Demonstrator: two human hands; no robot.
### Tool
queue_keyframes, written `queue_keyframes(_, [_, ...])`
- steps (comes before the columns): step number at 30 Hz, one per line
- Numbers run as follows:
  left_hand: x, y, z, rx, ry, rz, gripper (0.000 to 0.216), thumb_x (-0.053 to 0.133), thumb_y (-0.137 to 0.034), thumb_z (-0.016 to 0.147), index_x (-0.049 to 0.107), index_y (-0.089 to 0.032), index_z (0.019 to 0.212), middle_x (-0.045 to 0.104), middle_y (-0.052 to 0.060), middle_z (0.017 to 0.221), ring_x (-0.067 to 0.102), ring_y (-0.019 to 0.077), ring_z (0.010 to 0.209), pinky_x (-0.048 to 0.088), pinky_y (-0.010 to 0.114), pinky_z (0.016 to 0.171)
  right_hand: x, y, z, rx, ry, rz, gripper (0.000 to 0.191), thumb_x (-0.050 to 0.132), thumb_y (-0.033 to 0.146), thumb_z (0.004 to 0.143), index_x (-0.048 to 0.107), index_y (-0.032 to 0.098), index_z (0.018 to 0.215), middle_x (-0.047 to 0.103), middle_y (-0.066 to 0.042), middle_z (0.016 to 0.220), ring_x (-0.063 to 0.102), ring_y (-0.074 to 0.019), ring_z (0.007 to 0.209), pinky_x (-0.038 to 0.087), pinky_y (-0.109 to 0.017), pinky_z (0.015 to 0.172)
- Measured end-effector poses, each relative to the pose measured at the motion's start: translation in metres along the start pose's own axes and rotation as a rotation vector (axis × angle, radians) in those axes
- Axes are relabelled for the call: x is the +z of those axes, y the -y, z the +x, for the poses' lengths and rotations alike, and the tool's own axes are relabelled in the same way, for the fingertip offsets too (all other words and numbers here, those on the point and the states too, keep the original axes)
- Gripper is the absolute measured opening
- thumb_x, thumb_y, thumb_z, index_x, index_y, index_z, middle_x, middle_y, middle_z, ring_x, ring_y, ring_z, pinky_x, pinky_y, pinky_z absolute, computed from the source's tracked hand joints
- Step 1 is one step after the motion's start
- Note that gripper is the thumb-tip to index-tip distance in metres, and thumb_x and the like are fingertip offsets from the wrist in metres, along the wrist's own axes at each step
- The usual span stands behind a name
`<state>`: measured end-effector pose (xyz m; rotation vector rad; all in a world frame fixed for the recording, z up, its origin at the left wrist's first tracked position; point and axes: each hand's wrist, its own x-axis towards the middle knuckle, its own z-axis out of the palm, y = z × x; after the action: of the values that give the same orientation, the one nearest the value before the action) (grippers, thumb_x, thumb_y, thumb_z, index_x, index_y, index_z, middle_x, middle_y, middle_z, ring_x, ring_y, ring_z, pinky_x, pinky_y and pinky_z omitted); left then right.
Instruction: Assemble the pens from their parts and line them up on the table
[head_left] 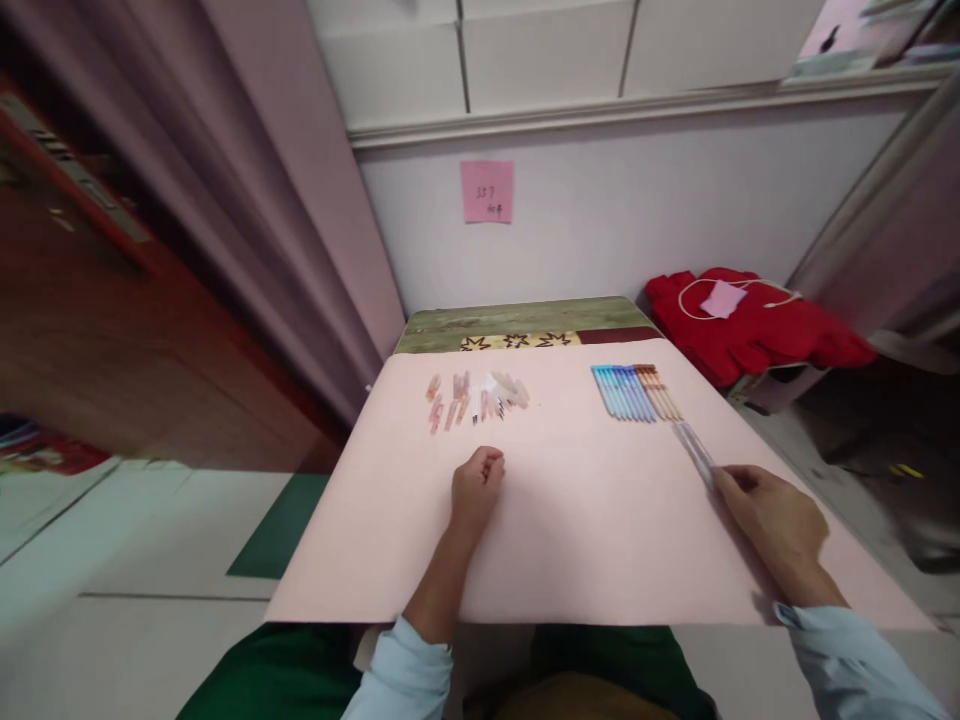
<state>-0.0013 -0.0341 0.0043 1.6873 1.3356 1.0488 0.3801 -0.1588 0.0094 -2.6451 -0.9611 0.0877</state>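
Observation:
My right hand (772,515) pinches the near end of a clear, pale pen (695,452) at the right of the table. The pen's far tip points at a neat row of pens, blue ones (624,393) on the left and orange-brown ones (658,392) on the right. Closed in a loose fist, my left hand (478,487) rests over the table's middle, with nothing seen sticking out of it. Beyond it lie scattered pen parts: pinkish pieces (454,402), whitish pieces (510,388) and several thin dark-tipped refills (475,404).
Pink sheeting (570,540) covers the table, whose green patterned back edge (517,322) shows. A red cloth (757,325) with a white cable lies beyond the right corner. A pink note (487,192) is on the wall. A purple curtain (300,200) hangs at left.

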Motion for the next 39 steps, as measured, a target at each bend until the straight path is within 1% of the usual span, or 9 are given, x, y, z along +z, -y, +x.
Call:
queue_keyframes(12, [-0.001,0.004,-0.002,-0.019,-0.002,0.006,0.016,0.053,-0.033,0.084,0.064,-0.021,0.085,0.063,-0.002,0.068,0.059,0.0128,0.063,0.045,0.023,0.063,-0.004,0.002,0.0,-0.045,-0.081,-0.019,0.051,0.046,0.066,0.081,0.077,0.028,0.095,0.071,-0.012,0.076,0.06,-0.0303,0.061,0.036,-0.037,0.049])
queue_keyframes(17, [-0.002,0.0,-0.002,-0.035,0.006,-0.012,0.017,0.053,-0.034,0.085,0.064,-0.021,0.084,0.062,-0.002,0.067,0.057,0.0125,0.062,0.044,0.023,0.062,-0.019,0.069,-0.013,-0.199,-0.208,0.298,0.043,0.054,0.057,0.079,0.077,0.022,0.091,0.073,-0.008,0.078,0.066,-0.0281,0.075,0.041,-0.034,0.06])
queue_keyframes(21, [-0.002,-0.002,0.0,-0.044,0.005,-0.015,0.018,0.053,-0.035,0.085,0.064,-0.02,0.084,0.063,-0.001,0.068,0.059,0.0135,0.063,0.046,0.024,0.064,0.002,0.159,-0.019,-0.427,0.021,0.716,0.036,0.062,0.05,0.076,0.076,0.019,0.087,0.073,-0.007,0.081,0.065,-0.0207,0.074,0.047,-0.031,0.072])
queue_keyframes(24, [-0.002,-0.003,0.001,-0.054,0.003,-0.025,0.018,0.054,-0.035,0.085,0.064,-0.02,0.084,0.065,0.0,0.069,0.062,0.0145,0.066,0.048,0.025,0.066,0.039,0.223,-0.017,-0.323,0.249,1.036,0.041,0.066,0.05,0.072,0.074,0.015,0.09,0.072,-0.007,0.079,0.061,-0.0175,0.064,0.048,-0.029,0.063])
queue_keyframes(27, [-0.003,-0.003,-0.001,-0.054,0.01,-0.042,0.017,0.055,-0.034,0.084,0.064,-0.02,0.085,0.065,0.0,0.069,0.062,0.0145,0.066,0.048,0.025,0.066,0.077,0.266,-0.02,-0.148,0.29,1.211,0.046,0.063,0.05,0.073,0.071,0.01,0.094,0.068,-0.006,0.07,0.056,-0.0152,0.056,0.045,-0.027,0.055])
queue_keyframes(29, [-0.003,-0.003,-0.004,-0.053,0.006,-0.054,0.017,0.055,-0.034,0.084,0.064,-0.02,0.086,0.065,0.0,0.07,0.061,0.0142,0.065,0.048,0.025,0.065,0.096,0.28,-0.025,-0.145,0.238,1.212,0.044,0.059,0.048,0.078,0.071,0.01,0.094,0.067,-0.005,0.068,0.056,-0.0156,0.057,0.045,-0.027,0.056])
queue_keyframes(33, [-0.004,-0.006,0.002,-0.072,-0.119,-0.027,0.02,0.06,-0.037,0.083,0.065,-0.019,0.09,0.063,0.0,0.07,0.057,0.0132,0.062,0.046,0.024,0.061,0.117,0.284,-0.032,-0.31,0.14,1.126,0.036,0.057,0.043,0.081,0.074,0.014,0.091,0.071,-0.006,0.079,0.06,-0.0172,0.069,0.048,-0.028,0.069])
queue_keyframes(36, [-0.017,-0.011,0.034,-0.083,-0.266,0.009,0.023,0.063,-0.039,0.081,0.066,-0.019,0.091,0.061,0.0,0.07,0.054,0.0126,0.062,0.045,0.024,0.06,0.12,0.284,-0.028,-0.332,0.136,1.083,0.034,0.055,0.042,0.082,0.074,0.015,0.091,0.072,-0.006,0.082,0.06,-0.017,0.07,0.047,-0.028,0.071])
queue_keyframes(39, [-0.044,-0.008,0.084,-0.1,-0.441,0.076,0.022,0.064,-0.037,0.078,0.068,-0.019,0.089,0.062,0.001,0.076,0.054,0.0139,0.066,0.046,0.026,0.065,0.119,0.286,-0.022,-0.303,0.145,1.058,0.036,0.054,0.043,0.082,0.074,0.015,0.093,0.072,-0.006,0.084,0.06,-0.0173,0.07,0.047,-0.027,0.07])
